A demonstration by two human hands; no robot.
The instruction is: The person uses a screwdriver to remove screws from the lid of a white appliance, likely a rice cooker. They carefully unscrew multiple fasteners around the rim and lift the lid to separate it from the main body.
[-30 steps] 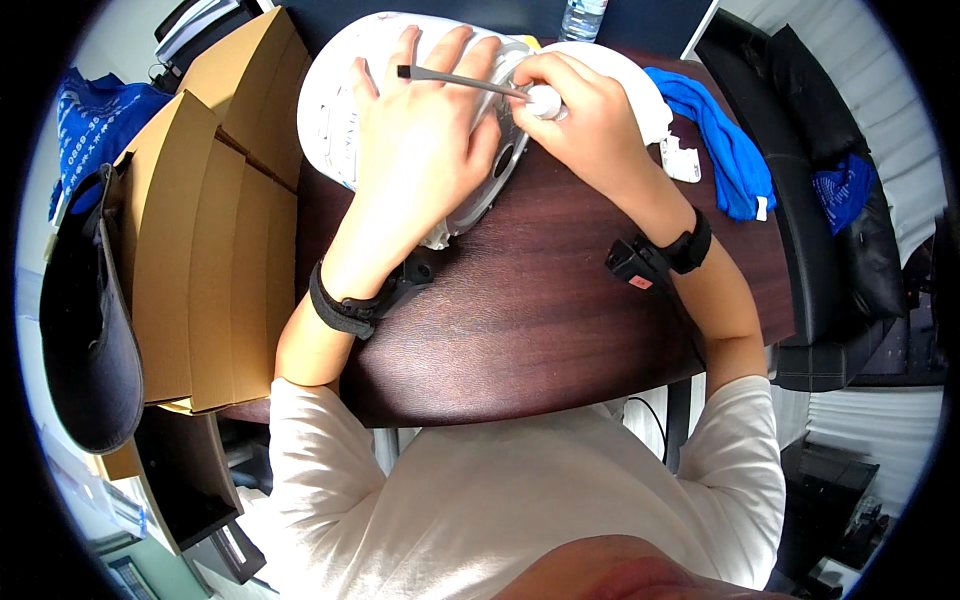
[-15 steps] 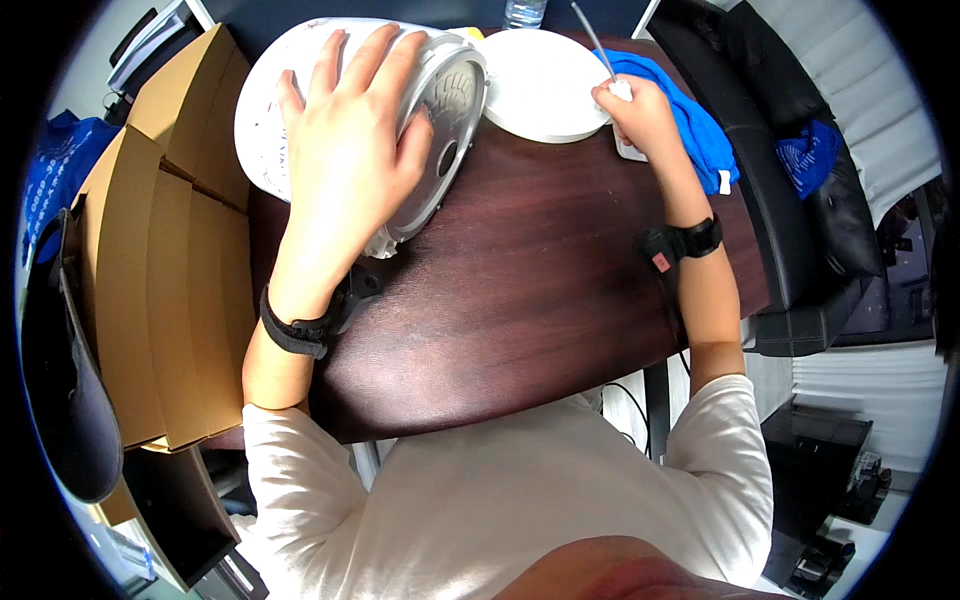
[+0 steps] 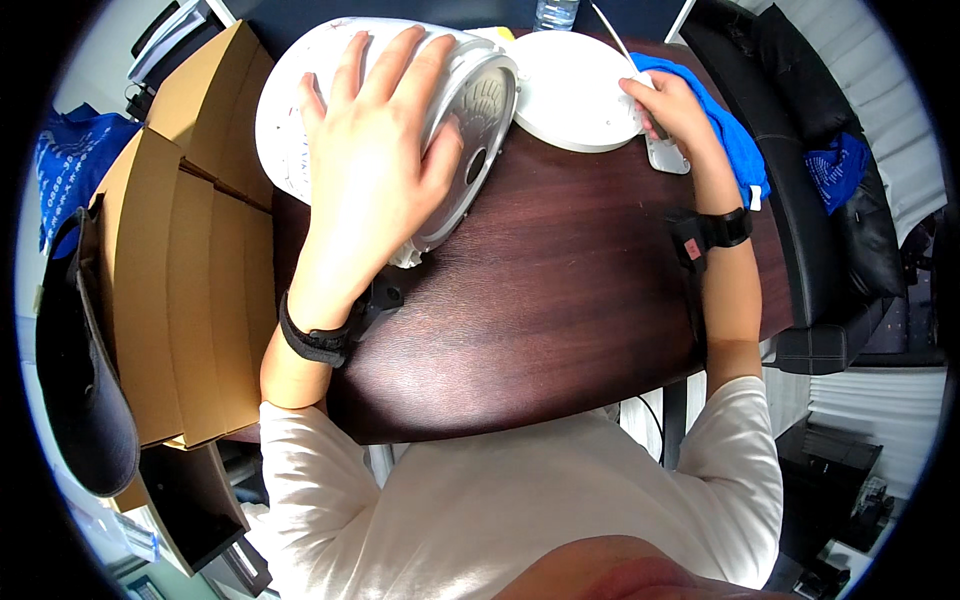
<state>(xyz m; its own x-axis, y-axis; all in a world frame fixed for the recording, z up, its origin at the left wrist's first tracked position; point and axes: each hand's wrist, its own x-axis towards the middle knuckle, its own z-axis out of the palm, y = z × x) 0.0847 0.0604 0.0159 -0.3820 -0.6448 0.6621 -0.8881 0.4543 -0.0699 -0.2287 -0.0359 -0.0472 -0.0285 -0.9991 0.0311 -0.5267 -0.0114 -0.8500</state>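
Dark-brown table [image 3: 540, 300] — on it a rounded white appliance [image 3: 288, 125], white disc [image 3: 578, 95], blue cloth [image 3: 739, 148].

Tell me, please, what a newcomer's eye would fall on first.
Probably the big white unit under the spread left hand, at the far left of the table, its grey face turned right. Next come the white disc beside it and the thin tool in the right hand.

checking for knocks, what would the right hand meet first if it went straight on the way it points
Most likely the white round disc, just ahead of the right hand, which points up and left in the picture. The hand's height is unclear, so it might pass above instead.
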